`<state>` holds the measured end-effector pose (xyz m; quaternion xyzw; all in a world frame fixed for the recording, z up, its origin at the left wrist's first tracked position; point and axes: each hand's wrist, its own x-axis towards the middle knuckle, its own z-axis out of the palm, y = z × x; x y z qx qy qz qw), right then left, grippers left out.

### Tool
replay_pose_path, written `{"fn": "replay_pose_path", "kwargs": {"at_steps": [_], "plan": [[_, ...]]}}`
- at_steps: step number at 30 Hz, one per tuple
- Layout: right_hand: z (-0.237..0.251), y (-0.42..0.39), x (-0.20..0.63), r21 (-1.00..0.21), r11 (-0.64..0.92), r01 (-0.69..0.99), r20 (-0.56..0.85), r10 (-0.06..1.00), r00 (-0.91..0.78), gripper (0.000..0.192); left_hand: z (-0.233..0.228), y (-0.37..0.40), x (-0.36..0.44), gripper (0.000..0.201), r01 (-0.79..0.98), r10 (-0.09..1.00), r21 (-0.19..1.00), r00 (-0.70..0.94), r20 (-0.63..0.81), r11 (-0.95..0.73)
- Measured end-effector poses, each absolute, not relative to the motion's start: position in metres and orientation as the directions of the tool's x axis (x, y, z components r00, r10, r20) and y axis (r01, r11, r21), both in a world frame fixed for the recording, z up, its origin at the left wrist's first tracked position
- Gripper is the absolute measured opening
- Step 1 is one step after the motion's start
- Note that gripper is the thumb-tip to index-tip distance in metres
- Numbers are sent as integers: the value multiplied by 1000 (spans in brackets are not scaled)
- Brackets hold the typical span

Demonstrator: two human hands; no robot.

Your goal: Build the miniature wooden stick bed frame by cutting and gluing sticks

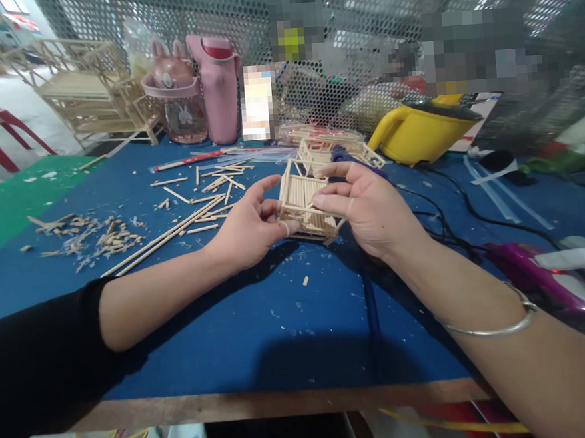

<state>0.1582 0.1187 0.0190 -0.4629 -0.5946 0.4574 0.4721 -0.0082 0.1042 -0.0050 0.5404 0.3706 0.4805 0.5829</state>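
Between my two hands is a small model made of thin wooden sticks, with slatted panels and open frames. My left hand grips its left side, thumb at the lower front corner and fingers behind. On the other side, my right hand pinches it near the right edge, fingertips over the slats. Just behind the model lies another stick frame, partly covered by my right hand. Loose cut sticks are scattered to the left, with two long sticks lying diagonally beside my left forearm.
Wood scraps and glue strands lie at left. A pink bottle, a rabbit-eared bottle and a lit phone stand at the back. At right are a yellow pot, black cables and a purple-and-white device.
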Motion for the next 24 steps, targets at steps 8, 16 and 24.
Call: {"fn": "replay_pose_path", "kwargs": {"at_steps": [8, 16, 24], "plan": [[50, 114, 172, -853, 417, 315, 451, 891, 42, 29, 6, 94, -24, 38, 37, 961, 972, -146, 236, -233], [44, 34, 147, -938, 234, 255, 204, 969, -140, 32, 22, 18, -9, 27, 129, 936, 985, 347, 67, -118], [19, -7, 173, -773, 361, 521, 460, 885, 69, 18, -4, -15, -14, 36, 190, 965, 982, 259, -36, -14]]}}
